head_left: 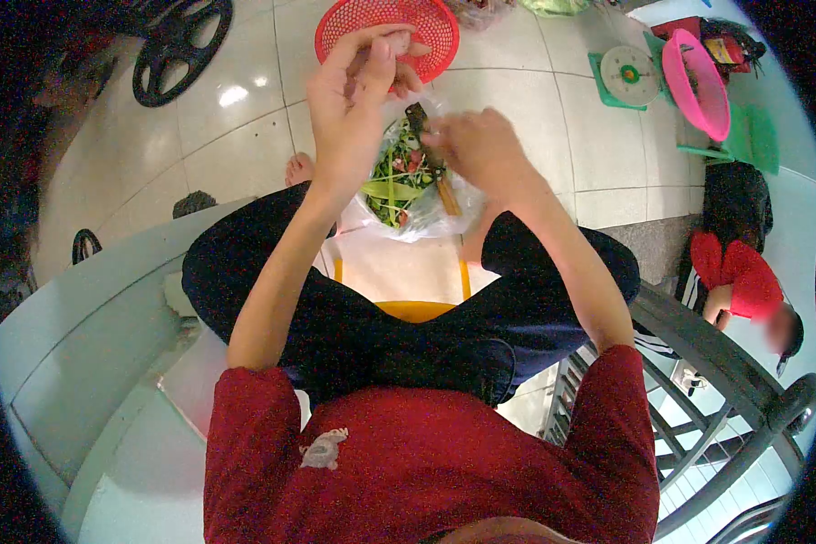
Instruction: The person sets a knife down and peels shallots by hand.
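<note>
My left hand (354, 100) is raised at the near edge of a red colander (331, 32). Its fingers are curled and pinched around something small and pale that I cannot make out. Lower and to the right, my right hand (490, 150) is closed, its fingertips blurred by motion, and what they hold is hidden. Beside those fingertips a knife (449, 195) with a dark blade and wooden handle lies across a clear plastic bag (412, 234). Green leaves and stalks (392, 190) with reddish bits fill the bag, which lies on the floor between my feet.
A weighing scale (630, 76), a pink basket (695, 86) and a green stool (751, 136) stand at the right. A black wheel-like base (179, 54) is at the upper left. Beyond the dark metal railing (712, 340), a person in red (752, 281) is at the right.
</note>
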{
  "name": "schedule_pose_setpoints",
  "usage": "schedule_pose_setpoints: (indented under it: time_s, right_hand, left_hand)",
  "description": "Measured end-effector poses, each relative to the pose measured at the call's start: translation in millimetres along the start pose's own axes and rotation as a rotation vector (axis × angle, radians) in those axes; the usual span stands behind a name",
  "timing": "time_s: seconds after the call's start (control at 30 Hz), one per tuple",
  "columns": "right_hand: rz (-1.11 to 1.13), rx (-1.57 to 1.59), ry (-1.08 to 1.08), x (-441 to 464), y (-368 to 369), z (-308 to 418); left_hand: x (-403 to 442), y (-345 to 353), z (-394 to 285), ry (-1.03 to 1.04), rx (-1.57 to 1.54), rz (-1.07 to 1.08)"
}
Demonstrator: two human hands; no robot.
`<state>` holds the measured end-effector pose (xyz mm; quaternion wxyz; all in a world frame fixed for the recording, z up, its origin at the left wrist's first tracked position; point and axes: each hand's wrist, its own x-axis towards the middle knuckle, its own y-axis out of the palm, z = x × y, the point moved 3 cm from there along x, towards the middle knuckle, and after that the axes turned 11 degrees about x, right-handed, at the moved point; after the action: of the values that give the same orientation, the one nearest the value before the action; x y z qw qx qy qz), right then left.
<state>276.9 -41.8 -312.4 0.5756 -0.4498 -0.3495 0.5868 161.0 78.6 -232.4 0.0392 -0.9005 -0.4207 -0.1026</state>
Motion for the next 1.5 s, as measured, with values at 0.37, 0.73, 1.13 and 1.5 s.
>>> schedule_pose_setpoints:
  time_s: [0.37,0.73,1.13,1.5]
  right_hand:
    - [-0.892,0.258,-0.346,0.1,-103.0,15.0]
    - [-0.879,0.401,-0.221,-3.9,-100.4,13.3]
    - [-0.843,0.206,-0.269,-6.2,-100.9,16.9]
    - [-0.914,0.129,-0.357,-7.6,-99.9,15.0]
  left_hand:
    - [-9.3,14.5,-3.9,0.027,0.121,0.034]
    - [-6.5,19.3,-0.7,0.146,0.155,0.019]
    - [-4.7,15.1,-1.7,0.225,0.253,0.0]
    - [-5.6,9.8,1.2,0.277,0.334,-0.063]
